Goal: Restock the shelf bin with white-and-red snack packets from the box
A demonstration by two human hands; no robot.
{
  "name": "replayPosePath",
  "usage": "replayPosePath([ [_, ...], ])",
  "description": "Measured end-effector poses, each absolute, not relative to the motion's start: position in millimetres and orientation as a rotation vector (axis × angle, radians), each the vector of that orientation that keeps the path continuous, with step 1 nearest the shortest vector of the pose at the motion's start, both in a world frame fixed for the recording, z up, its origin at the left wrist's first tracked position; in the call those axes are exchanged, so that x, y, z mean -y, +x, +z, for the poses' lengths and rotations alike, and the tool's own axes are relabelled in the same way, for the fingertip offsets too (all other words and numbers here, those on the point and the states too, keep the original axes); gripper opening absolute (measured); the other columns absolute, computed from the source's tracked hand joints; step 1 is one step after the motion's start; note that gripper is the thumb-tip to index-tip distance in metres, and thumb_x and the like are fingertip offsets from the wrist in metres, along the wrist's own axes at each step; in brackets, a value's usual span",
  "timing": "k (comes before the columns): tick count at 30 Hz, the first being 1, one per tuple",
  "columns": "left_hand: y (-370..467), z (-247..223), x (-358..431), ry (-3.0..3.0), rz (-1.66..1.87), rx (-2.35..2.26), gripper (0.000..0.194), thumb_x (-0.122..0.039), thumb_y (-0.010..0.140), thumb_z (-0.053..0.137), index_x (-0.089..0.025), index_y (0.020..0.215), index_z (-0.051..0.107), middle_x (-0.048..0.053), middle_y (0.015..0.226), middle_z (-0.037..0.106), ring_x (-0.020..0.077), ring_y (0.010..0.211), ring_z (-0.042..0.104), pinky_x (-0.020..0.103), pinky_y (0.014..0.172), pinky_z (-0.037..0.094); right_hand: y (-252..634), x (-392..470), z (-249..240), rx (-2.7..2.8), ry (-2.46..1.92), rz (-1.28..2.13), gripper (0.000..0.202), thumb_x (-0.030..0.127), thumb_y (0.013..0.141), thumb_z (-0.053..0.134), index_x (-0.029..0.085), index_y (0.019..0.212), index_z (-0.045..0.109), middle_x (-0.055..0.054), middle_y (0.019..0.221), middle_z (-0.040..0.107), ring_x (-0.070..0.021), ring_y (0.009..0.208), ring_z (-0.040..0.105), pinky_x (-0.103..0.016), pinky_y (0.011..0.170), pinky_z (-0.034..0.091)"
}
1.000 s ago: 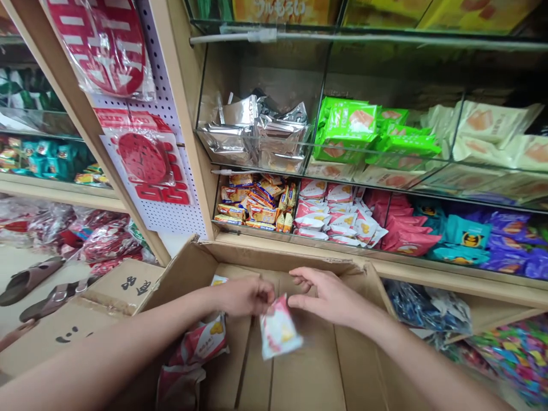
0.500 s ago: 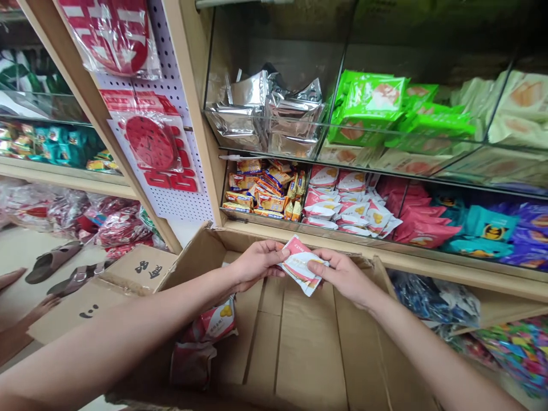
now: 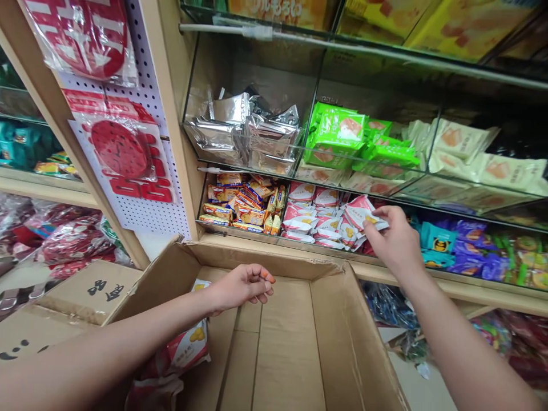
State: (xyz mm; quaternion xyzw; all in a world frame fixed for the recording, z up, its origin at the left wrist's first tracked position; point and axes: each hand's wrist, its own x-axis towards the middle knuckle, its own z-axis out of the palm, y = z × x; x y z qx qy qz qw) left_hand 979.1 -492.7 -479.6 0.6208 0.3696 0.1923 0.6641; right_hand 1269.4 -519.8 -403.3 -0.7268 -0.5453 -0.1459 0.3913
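Observation:
My right hand [image 3: 396, 240] pinches a white-and-pink snack packet [image 3: 358, 214] by its right end, at the lower shelf bin. Similar white-and-pink packets [image 3: 299, 217] are piled in that bin, just left of the held one. My left hand [image 3: 245, 288] hangs over the open cardboard box [image 3: 286, 331], its fingers loosely curled and apart, holding nothing. Below my left forearm, more pink-and-white packets [image 3: 188, 345] lie at the left side of the box, partly hidden by the arm.
Small orange-and-yellow packets [image 3: 242, 202] fill the bin at left. Above are silver packets [image 3: 226, 128] and green packets [image 3: 338, 131]. Teal packets [image 3: 437, 237] and purple ones sit right of my right hand. A closed carton [image 3: 89, 285] stands left of the open box.
My left hand has let go of the packet. My right hand has carried it up and right to the shelf bin. The view has shifted, showing more of the upper shelf.

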Motion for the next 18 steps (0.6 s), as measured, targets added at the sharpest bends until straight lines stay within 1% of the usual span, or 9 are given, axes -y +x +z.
replayPosePath([
  [2,981,-481,494,1.415,0.398,-0.832,0.038,-0.042,0.063,0.064,-0.014,0.084,0.051,0.001,0.073,0.059,0.0099,0.062,0.056,0.023,0.058,0.038,1272,511,-401,1.433,-1.936,-0.491,0.024,0.029,0.075,0.049,0.019,0.097,0.048,-0.008,0.087,0.062,-0.0217,0.068,0.057,-0.030,0.063,0.038],
  [5,983,-483,497,1.425,0.364,-0.792,0.039,-0.043,0.061,0.066,-0.013,0.081,0.051,0.000,0.071,0.058,0.0089,0.059,0.054,0.024,0.060,0.039,1270,503,-405,1.473,-2.005,-0.629,0.026,0.030,0.078,0.045,0.017,0.101,0.048,-0.009,0.080,0.063,-0.0237,0.068,0.058,-0.029,0.059,0.036],
  [11,976,-491,499,1.536,0.290,-0.707,0.033,-0.041,0.065,0.062,-0.013,0.080,0.052,0.000,0.072,0.057,0.0090,0.060,0.052,0.025,0.062,0.041,1273,488,-410,1.542,-2.002,-0.925,0.027,0.030,0.084,0.041,0.014,0.104,0.048,-0.012,0.084,0.064,-0.0234,0.074,0.059,-0.027,0.057,0.034],
  [14,973,-497,499,1.610,0.242,-0.700,0.031,-0.039,0.068,0.060,-0.014,0.083,0.052,0.000,0.072,0.056,0.0095,0.061,0.052,0.024,0.062,0.041,1276,480,-410,1.511,-2.109,-1.039,0.027,0.034,0.084,0.041,0.014,0.101,0.048,-0.010,0.078,0.063,-0.0224,0.069,0.060,-0.027,0.050,0.029],
  [18,972,-498,501,1.698,0.158,-0.729,0.029,-0.037,0.070,0.057,-0.013,0.086,0.053,-0.001,0.067,0.052,0.0102,0.062,0.050,0.022,0.059,0.039,1278,474,-411,1.458,-2.243,-1.165,0.032,0.042,0.083,0.041,0.013,0.095,0.047,-0.007,0.068,0.061,-0.0216,0.059,0.059,-0.026,0.043,0.018],
])
